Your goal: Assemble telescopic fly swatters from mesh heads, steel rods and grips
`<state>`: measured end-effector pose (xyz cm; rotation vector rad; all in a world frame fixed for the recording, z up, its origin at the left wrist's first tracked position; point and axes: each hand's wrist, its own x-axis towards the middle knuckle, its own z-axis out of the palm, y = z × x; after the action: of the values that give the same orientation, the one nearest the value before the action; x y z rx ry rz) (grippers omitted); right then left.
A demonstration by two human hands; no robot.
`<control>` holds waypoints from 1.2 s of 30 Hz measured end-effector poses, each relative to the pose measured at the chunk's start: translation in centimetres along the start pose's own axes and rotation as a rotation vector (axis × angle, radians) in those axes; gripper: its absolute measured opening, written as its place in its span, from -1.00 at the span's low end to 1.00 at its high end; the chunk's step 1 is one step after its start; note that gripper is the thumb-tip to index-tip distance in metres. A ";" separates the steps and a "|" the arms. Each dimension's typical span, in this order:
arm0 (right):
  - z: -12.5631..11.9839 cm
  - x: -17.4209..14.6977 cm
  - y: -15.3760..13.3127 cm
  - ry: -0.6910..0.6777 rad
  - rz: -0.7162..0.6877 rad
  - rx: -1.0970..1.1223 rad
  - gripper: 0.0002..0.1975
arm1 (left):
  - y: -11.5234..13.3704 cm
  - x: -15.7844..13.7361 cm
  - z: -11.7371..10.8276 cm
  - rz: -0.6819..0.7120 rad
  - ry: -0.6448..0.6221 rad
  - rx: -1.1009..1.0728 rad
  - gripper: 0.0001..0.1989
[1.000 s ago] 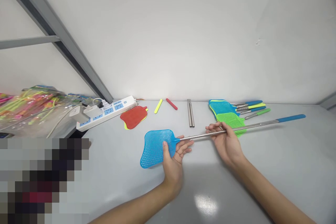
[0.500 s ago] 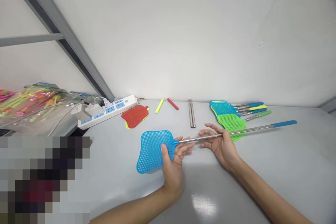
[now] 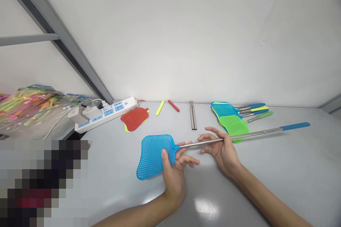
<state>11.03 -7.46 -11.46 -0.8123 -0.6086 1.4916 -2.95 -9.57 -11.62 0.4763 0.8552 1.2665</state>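
A blue fly swatter (image 3: 153, 158) with a telescopic metal rod is held in both hands above the grey table. My left hand (image 3: 174, 179) pinches the mesh head near its neck, thumb on top and other fingers behind or spread beyond it. My right hand (image 3: 227, 154) grips the rod near its middle between thumb and fingers, with several fingertips stretched apart. The blue handle grip (image 3: 295, 126) points out to the right. Behind the rod lies a pile of finished-looking swatters, a green swatter (image 3: 236, 127) on top beside a blue swatter (image 3: 225, 109).
At the back lie a red swatter head (image 3: 135, 118) over a yellow one, a yellow grip (image 3: 160, 108), a red grip (image 3: 173, 106) and two metal rods (image 3: 193, 115). A white power strip (image 3: 109, 113) with plugs stands left, near bagged colourful goods (image 3: 34, 110).
The blue grip end has moved farther right and the mesh head slightly left, so the rod looks longer. Some left fingers have spread lower. The view has shifted slightly.
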 end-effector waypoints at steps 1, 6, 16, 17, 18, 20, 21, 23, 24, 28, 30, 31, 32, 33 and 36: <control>0.1 -0.1 0.1 -0.006 0.011 0.005 -0.70 | 0.0 -0.1 0.0 0.008 -0.002 0.001 -0.44; 0.3 -0.3 0.6 -0.024 0.064 0.017 -0.70 | 0.1 -0.4 0.1 0.013 0.011 -0.012 -0.46; 0.5 -0.5 0.9 -0.040 0.081 0.021 -0.69 | 0.1 -0.2 0.1 0.000 0.019 -0.022 -0.44; 0.5 -0.5 0.9 -0.041 0.082 0.024 -0.69 | 0.1 -0.1 0.1 0.002 0.023 -0.022 -0.45; 0.4 -0.4 0.8 -0.042 0.080 0.026 -0.69 | 0.2 0.0 0.1 0.000 0.025 -0.021 -0.45; 0.3 -0.3 0.6 -0.041 0.073 0.020 -0.69 | 0.2 0.3 0.2 -0.016 0.024 -0.012 -0.46; 0.2 -0.2 0.4 -0.038 0.070 0.010 -0.69 | 0.3 0.5 0.2 -0.026 0.022 -0.006 -0.45; 0.1 0.0 0.1 -0.027 0.070 -0.018 -0.67 | 0.4 1.0 0.2 -0.037 0.022 0.006 -0.46; 0.0 0.1 -0.2 -0.018 0.072 -0.030 -0.67 | 0.4 1.2 0.2 -0.036 0.026 0.010 -0.47; -0.4 0.5 -1.2 0.044 0.076 -0.031 -0.67 | 0.5 2.0 0.4 -0.020 0.041 -0.025 -0.49; -1.0 0.7 -1.8 0.089 0.070 0.017 -0.70 | 0.5 2.4 0.4 -0.008 0.058 -0.064 -0.50; -1.3 0.9 -2.1 0.111 0.064 0.055 -0.71 | 0.5 2.6 0.4 0.004 0.067 -0.078 -0.50; -1.8 1.2 -2.5 0.140 0.057 0.102 -0.73 | 0.6 2.9 0.3 0.020 0.075 -0.087 -0.50; -2.2 1.4 -3.0 0.169 0.040 0.153 -0.75 | 0.7 3.1 0.2 0.040 0.080 -0.091 -0.49; -3.7 2.2 -4.4 0.226 -0.072 0.233 -0.80 | 1.2 3.7 0.0 0.094 0.079 -0.100 -0.50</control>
<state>16.69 -5.24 -10.59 -0.7552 -0.2863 1.3529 -3.46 -5.70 -11.86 0.3922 0.8390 1.4159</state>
